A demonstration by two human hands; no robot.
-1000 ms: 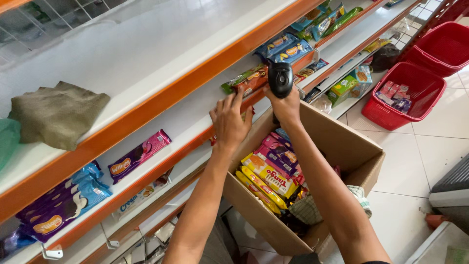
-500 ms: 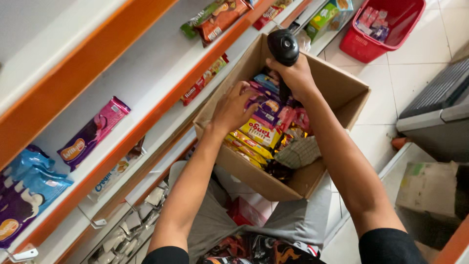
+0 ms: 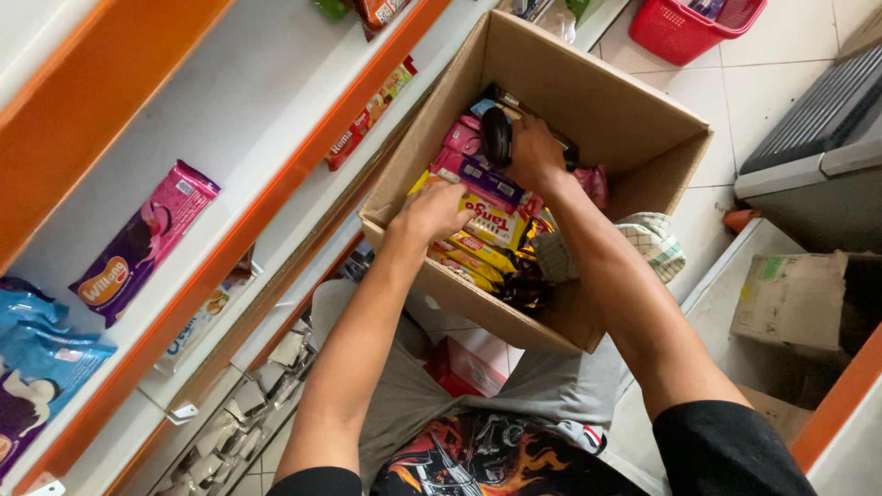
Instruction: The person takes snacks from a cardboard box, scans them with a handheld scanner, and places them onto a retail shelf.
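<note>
An open cardboard box (image 3: 634,115) rests on my lap, packed with snack packets in yellow, purple and pink. My left hand (image 3: 432,213) reaches into the box and grips a yellow snack packet (image 3: 491,220) near the box's left wall. My right hand (image 3: 536,156) is deeper in the box, closed around a black handheld device (image 3: 497,136) that lies over the purple packets (image 3: 478,173). A checked cloth (image 3: 654,241) is tucked at the box's right side.
White shelves with orange edges (image 3: 266,197) run along the left, holding a pink-purple biscuit pack (image 3: 142,241), blue packs (image 3: 37,354) and a red pack (image 3: 367,115). A red basket (image 3: 698,28) stands on the tiled floor. A smaller carton (image 3: 792,298) sits at the right.
Both hands dropped from the shelf into the box. The black device went down with my right hand, and my left hand took hold of a yellow packet. The view tilted downward.
</note>
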